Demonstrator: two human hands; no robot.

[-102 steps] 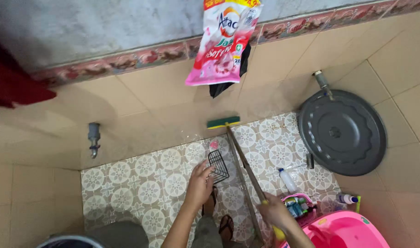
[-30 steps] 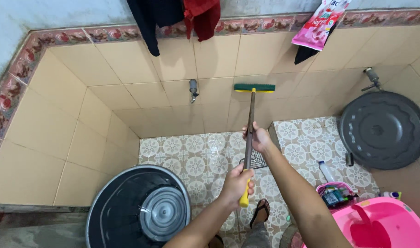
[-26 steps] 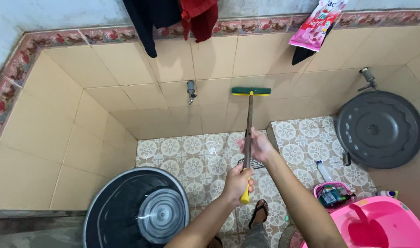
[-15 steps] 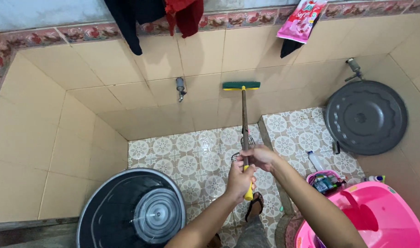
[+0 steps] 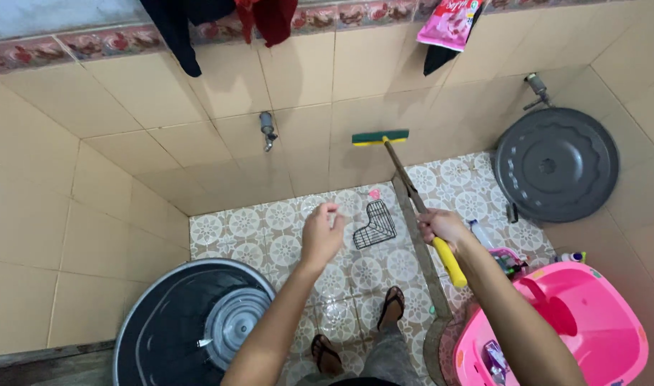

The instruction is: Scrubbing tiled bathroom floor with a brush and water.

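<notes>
A tiled washroom: beige wall tiles [image 5: 298,68] ahead and a patterned floor [image 5: 270,221] below the hands. The right hand [image 5: 441,227] is closed around the long-handled scrub brush [image 5: 412,196], gripping where the dark shaft meets the yellow grip [image 5: 450,263]; the green and yellow brush head [image 5: 380,137] rests against the wall, well ahead of that hand. The brush looks light and rigid, a stiff pole with its weight at the far end, so it probably steers best with one hand low on the ribbed yellow grip and another higher on the shaft; a wet shaft could be slippery. The left hand [image 5: 321,234] is empty, held loosely open in the air with fingers slightly curled, touching nothing. Between the two hands a black wire rack [image 5: 375,225] lies on the floor. Below the left hand sits a dark round basin [image 5: 191,322]; below and right of the right hand is a pink tub [image 5: 555,336], and a grey round lid [image 5: 555,164] leans on the wall to the right.
</notes>
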